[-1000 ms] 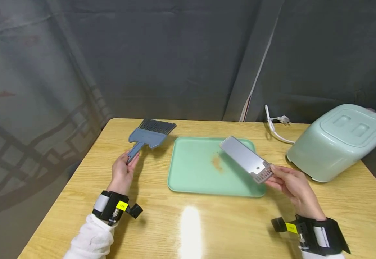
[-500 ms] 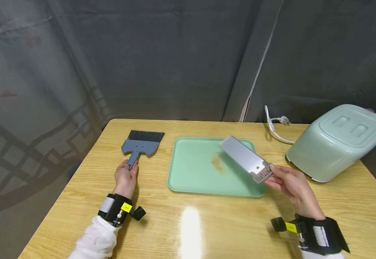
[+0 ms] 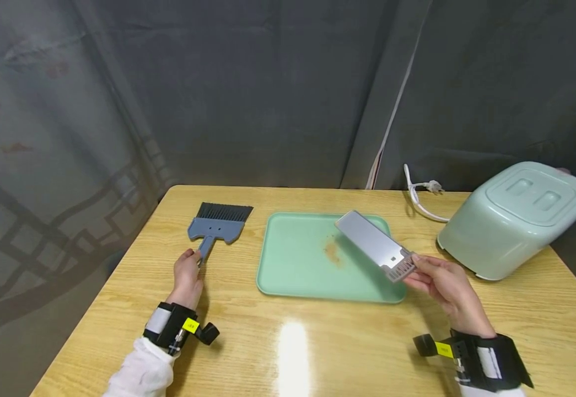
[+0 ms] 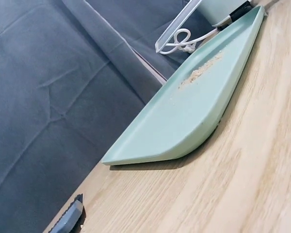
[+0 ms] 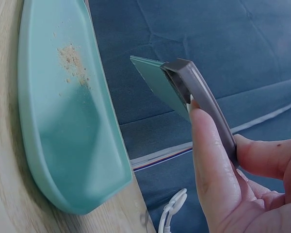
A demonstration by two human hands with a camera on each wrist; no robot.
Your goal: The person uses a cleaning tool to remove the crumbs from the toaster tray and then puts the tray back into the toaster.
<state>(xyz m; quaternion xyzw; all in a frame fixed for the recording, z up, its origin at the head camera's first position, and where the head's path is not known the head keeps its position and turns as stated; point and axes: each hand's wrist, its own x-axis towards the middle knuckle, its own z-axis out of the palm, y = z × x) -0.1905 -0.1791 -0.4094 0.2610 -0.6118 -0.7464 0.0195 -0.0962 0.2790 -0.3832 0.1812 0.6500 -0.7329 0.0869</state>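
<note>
A grey-blue hand brush [image 3: 216, 226] with dark bristles lies at the table's left; only a bit of the brush [image 4: 70, 218] shows in the left wrist view. My left hand [image 3: 187, 278] is at the end of its handle, fingers loosely bent beside it. My right hand [image 3: 448, 286] pinches the grey end of a silver crumb tray [image 3: 372, 238] between thumb and fingers, holding it tilted above the right part of a mint-green serving tray [image 3: 288, 275]. Brown crumbs [image 3: 332, 251] lie on the serving tray, clearer as crumbs [image 5: 72, 63] in the right wrist view.
A pale green toaster [image 3: 506, 231] with a lid stands at the right. Its white cord and plug [image 3: 421, 190] lie behind it, near the table's back edge. A dark grey curtain [image 3: 268, 99] hangs behind the wooden table [image 3: 238, 331].
The brush has come down from above the table to lie flat on it, and my left hand has loosened from its handle, drawing slightly back. The right hand and crumb tray stay put.
</note>
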